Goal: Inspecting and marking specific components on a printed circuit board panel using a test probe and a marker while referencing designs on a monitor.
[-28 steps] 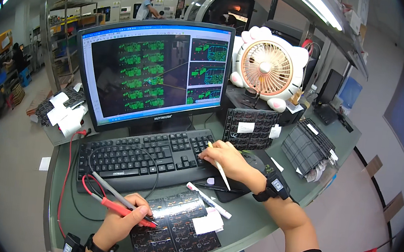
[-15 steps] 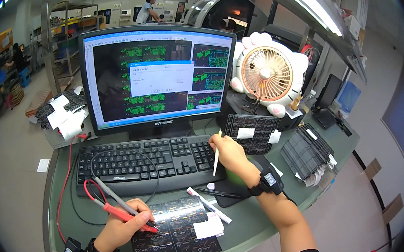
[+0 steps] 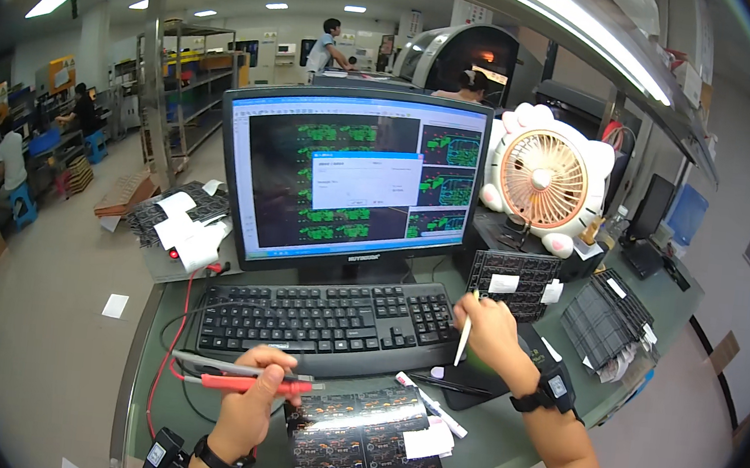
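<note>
My left hand [image 3: 247, 408] is closed around a red test probe [image 3: 222, 382] and a grey test probe [image 3: 213, 363], which lie nearly side by side. Their tips point right, over the upper left edge of a dark printed circuit board panel [image 3: 329, 458]. Whether they touch it I cannot tell. A white paper slip [image 3: 428, 441] lies on the panel. Between the fingers of my right hand [image 3: 494, 333] is a slim white pen-like stick [image 3: 462, 342], held upright. That hand hovers at the right end of the black keyboard [image 3: 329, 321], by the number keys.
Behind the keyboard stands a monitor [image 3: 321, 228] showing green board layouts and a dialog box. A white marker [image 3: 443, 412] lies right of the panel. Board panels [image 3: 603, 322] stand in a rack near a white fan [image 3: 546, 174]. More boards and papers [image 3: 189, 224] are piled left.
The view has shifted, so the scene sits further right and lower. My left hand has lifted the probes toward the panel's upper edge. My right hand has drawn slightly off the number keys.
</note>
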Demonstrator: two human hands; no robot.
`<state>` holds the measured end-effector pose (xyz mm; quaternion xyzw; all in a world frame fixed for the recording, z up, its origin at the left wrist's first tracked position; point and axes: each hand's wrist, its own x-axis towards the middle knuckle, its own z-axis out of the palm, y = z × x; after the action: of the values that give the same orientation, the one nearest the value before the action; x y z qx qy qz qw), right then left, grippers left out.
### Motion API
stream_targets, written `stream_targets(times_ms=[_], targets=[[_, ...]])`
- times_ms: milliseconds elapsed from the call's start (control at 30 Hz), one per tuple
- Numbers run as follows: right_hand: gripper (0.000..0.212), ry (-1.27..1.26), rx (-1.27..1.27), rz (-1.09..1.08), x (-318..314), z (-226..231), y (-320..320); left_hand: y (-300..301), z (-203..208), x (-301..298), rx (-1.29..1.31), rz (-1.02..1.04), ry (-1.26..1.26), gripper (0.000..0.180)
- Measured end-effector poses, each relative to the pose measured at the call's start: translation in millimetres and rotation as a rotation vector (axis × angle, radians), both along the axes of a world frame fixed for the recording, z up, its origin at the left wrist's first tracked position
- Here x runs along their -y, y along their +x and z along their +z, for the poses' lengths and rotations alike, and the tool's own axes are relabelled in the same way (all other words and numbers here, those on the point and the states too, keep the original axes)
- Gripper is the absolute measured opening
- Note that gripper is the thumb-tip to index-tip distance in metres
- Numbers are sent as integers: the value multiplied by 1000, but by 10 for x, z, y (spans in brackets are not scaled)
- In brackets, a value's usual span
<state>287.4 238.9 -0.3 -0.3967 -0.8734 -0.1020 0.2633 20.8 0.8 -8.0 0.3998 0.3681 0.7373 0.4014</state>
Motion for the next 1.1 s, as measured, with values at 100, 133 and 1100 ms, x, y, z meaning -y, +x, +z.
stream_targets(times_ms=[100,133,1100], targets=[[11,-166,-91,67,27,-6,102,-68,34,-61,-48,46,17,16],[10,-158,-164,129,65,4,95,-98,37,-66,-59,48,3,15],[28,-639,-233,688,728,-71,-168,-278,-223,-192,-748,374,-216,49]])
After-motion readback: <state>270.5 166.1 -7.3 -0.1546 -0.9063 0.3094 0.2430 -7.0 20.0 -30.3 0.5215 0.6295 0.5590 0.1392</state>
